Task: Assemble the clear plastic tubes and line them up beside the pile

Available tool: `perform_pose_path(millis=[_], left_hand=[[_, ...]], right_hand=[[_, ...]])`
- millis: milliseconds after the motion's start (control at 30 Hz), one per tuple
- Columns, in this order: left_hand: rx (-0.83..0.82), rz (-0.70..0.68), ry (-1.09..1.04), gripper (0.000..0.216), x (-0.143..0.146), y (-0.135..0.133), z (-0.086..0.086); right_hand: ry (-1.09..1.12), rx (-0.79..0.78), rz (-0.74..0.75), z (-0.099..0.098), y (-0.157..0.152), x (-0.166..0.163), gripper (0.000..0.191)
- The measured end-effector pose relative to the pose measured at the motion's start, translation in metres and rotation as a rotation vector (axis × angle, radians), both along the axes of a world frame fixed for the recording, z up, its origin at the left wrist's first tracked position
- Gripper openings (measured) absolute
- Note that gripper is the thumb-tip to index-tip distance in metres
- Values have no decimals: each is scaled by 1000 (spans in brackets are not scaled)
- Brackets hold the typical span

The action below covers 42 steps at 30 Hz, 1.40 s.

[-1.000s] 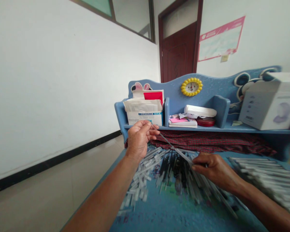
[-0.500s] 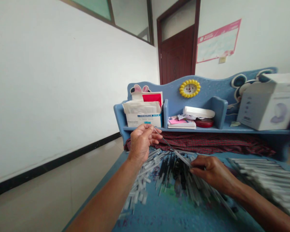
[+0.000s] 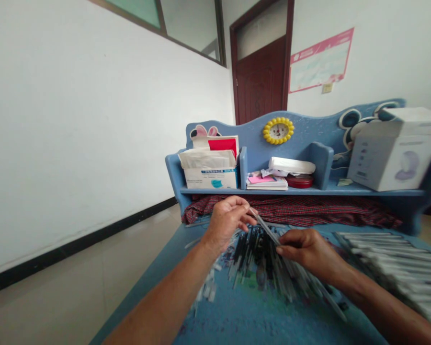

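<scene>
Between my two hands slants a slim, clear pen barrel [image 3: 267,230]. My right hand [image 3: 311,251] is closed around its lower end, thumb against forefinger. At the upper end, my left hand [image 3: 232,220] pinches with thumb and forefinger, the other fingers loosely curled; the tip of a thin pen refill appears to be in that pinch, mostly hidden. Below the hands, dark and clear pen parts [image 3: 251,254] lie spread on the blue tabletop [image 3: 237,311]. Short clear pieces [image 3: 208,287] lie near my left forearm, which partly covers them.
A dense row of pale pens or barrels [image 3: 398,268] lies at the right. Behind runs a blue shelf [image 3: 287,192] with a mask box [image 3: 211,177], papers [image 3: 267,183], a red round tin [image 3: 300,181] and a white carton [image 3: 395,153]. Plaid cloth [image 3: 309,211] is bunched under the shelf.
My left hand has moved right and down, closer to my right hand. The dark refill that stretched between them has slid into the clear barrel.
</scene>
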<state>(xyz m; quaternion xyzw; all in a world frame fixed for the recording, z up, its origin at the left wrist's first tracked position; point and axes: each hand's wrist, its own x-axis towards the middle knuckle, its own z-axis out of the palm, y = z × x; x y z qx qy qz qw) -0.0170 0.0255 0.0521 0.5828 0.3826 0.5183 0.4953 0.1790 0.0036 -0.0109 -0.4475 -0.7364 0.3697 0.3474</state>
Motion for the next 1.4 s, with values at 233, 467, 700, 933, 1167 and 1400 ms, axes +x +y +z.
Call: perform_pose_path(millis=[233,467,700,933,1167,1400], left_hand=[[14,-22,158,13,7,-3,-8],[321,56,439,17,4,0,-16],[727,143,743,24,4,-6,-16],[590,117,726,26,3,-7,-12],[420,-9,993,19,-11,2,-12],[268,-225,1202,13,-17,-2,-18]], right_hand=[[340,-279,108,2,-4,-5,22],[408,-322,92,1,-4,-8,25],[387,-299,88,0,-4,-8,26],[390,-324,56,1,-6,-6,30],[483,-259,-5,0,0,1,30],[535,-271,-24,-5,5,5,29]])
